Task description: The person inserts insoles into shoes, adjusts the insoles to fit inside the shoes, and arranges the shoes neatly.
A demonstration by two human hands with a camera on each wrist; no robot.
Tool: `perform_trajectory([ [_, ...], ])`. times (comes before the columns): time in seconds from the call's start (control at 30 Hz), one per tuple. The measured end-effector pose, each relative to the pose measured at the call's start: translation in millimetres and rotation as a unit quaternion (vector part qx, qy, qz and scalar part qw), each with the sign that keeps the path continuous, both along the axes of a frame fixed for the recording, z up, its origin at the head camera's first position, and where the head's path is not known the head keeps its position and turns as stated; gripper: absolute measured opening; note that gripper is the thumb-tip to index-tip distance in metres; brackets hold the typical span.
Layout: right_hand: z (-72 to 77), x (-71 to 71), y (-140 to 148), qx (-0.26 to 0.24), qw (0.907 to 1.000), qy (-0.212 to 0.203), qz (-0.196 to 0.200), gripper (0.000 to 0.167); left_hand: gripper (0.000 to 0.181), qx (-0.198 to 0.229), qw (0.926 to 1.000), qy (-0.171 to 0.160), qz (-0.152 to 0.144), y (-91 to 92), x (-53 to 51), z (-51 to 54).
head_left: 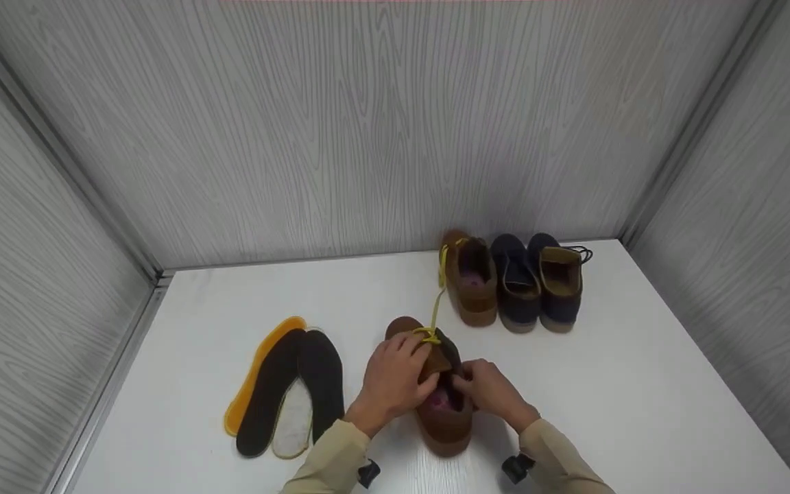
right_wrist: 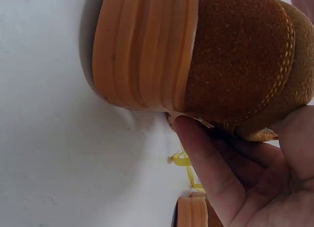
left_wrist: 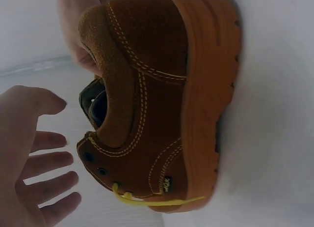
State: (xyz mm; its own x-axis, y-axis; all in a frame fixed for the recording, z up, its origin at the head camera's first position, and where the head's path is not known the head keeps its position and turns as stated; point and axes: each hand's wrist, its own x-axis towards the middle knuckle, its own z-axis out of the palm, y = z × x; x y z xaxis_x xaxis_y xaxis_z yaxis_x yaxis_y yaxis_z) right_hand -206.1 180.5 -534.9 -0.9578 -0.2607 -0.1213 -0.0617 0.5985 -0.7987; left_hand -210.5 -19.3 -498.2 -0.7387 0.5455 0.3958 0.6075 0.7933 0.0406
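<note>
A brown suede lace-up shoe (head_left: 446, 433) stands on the white table, its heel towards me. Its yellow lace (head_left: 436, 312) trails off the front, and a pinkish patch shows inside the opening. The left hand (head_left: 398, 370) is over the tongue and lace area in the head view. In the left wrist view, that left hand (left_wrist: 37, 153) has loosely spread fingers beside the shoe (left_wrist: 164, 104), with nothing pinched. The right hand (right_wrist: 245, 173) grips the shoe's collar on the right side, thumb over the rim and fingers along the outside; the thumb's tip is hidden.
Left of the shoe lie several insoles: an orange one (head_left: 233, 417), black ones (head_left: 263, 418) and a whitish one (head_left: 293, 429). At the back right stand another brown shoe (head_left: 475, 305) and a pair of dark blue shoes (head_left: 520, 312). Grey wood-grain panels (head_left: 367, 137) enclose the table.
</note>
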Motion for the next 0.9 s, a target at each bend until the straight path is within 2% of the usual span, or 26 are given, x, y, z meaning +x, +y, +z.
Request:
perform_trajectory([
  [0.1, -2.0, -0.9, -3, 0.005, 1.0, 0.007, 0.002, 0.016, 0.047, -0.059, 0.9976, -0.031, 0.015, 5.4, -6.5, 4.4],
  [0.2, -2.9, -1.0, -4, 0.008, 0.9999, 0.008, -0.003, 0.016, 0.043, -0.085, 0.9953, -0.042, 0.019, 9.0, -11.1, 4.7],
  [0.37, -2.8, 0.8, -4, 0.013, 0.9997, 0.008, -0.02, 0.014, 0.019, -0.061, 0.9979, -0.023, 0.0, 14.0, -16.5, 4.4],
  [0.53, -1.9, 0.2, -4, 0.02, 0.9994, 0.005, -0.029, 0.014, 0.015, -0.048, 0.9988, -0.003, 0.006, 13.6, -24.5, 7.3],
  [0.7, -1.1, 0.1, -5, 0.023, 0.9994, 0.003, -0.025, 0.013, 0.007, -0.049, 0.9987, 0.004, 0.012, 10.3, -34.1, 13.1],
  [0.77, -0.8, -0.1, -4, 0.028, 0.9993, 0.006, -0.023, 0.013, 0.005, -0.05, 0.9987, -0.004, 0.011, 8.6, -40.2, 15.4],
  [0.9, -0.9, 0.8, -3, 0.038, 0.999, 0.014, -0.021, 0.014, 0.003, -0.047, 0.9977, -0.048, 0.007, 4.3, -57.2, 17.7],
])
